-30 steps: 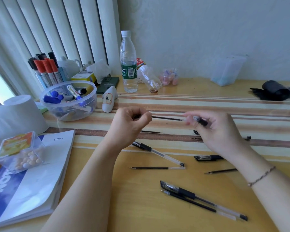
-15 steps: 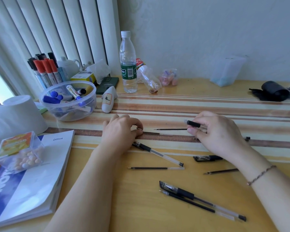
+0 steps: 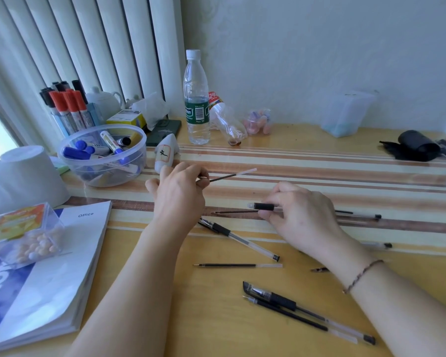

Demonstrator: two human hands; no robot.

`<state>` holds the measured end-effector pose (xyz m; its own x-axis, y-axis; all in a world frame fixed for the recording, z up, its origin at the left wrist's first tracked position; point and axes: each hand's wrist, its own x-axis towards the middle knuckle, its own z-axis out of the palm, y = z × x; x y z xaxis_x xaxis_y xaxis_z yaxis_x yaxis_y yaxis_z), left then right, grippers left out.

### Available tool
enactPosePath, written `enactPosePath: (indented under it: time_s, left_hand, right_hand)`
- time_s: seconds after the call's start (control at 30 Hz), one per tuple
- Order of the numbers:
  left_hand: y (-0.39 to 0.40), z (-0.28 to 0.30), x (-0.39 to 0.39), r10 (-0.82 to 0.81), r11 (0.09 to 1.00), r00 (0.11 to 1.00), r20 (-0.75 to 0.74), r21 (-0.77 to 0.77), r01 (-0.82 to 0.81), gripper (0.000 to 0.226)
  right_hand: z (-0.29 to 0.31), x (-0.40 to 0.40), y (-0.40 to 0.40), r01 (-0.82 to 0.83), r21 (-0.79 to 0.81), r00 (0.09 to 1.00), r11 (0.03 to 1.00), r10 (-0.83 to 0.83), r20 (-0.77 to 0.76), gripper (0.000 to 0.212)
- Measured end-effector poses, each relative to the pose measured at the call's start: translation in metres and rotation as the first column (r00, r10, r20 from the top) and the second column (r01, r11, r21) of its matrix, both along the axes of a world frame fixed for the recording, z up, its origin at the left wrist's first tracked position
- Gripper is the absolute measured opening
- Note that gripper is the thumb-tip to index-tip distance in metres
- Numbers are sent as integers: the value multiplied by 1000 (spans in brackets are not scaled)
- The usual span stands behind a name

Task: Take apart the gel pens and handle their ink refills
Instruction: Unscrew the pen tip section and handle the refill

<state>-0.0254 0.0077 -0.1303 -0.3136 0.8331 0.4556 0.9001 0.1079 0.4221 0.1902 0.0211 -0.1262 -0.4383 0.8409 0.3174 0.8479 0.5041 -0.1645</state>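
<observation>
Having lifted a thin black ink refill [image 3: 227, 176] off the striped wooden table [image 3: 319, 173], the left hand [image 3: 178, 194] pinches it while the right hand [image 3: 301, 215] grips the emptied black-gripped pen barrel [image 3: 263, 206], separation done.

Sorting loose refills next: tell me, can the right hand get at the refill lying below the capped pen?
Probably not yet: the right hand grips a pen barrel. The refill lies bare, nothing over it, close by; once the barrel is set down, the way looks free.

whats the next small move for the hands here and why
Probably bring the refill pinched in the left hand to the open front of the pen barrel held by the right hand. The two are apart, and the refill points off to the right.
</observation>
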Motion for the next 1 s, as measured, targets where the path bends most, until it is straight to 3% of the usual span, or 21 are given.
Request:
enactPosePath:
  time_s: [0.13,0.3,0.37,0.57,0.8,0.9,1.0]
  left_hand:
    - [0,0,2,-45,999,999,-1,-12,45,14]
    - [0,1,4,-77,997,996,41,-28,78,15]
    - [-1,2,6,-131,991,990,48,-8,131,15]
    - [-3,1,11,-270,961,963,-12,60,270,13]
    - [-2,-1,11,-291,956,957,0,41,291,17]
    - [-2,-3,10,-283,956,956,-80,53,288,16]
    - [-2,-6,7,-269,957,944,-192,59,285,15]
  right_hand:
    - [-2,-2,0,-5,14,1000,1000,5,3,31]
    - [16,24,2,151,-59,959,987,-160,-234,66]
    - [18,32,6,164,-97,930,982,-186,-316,60]
    - [8,30,3,5,-18,956,1000,-10,-293,22]
    - [6,30,3,-120,71,882,990,140,-449,14]
    - [7,30,2,-127,99,893,987,157,-422,12]
    - [10,31,0,-112,182,950,977,159,-269,13]
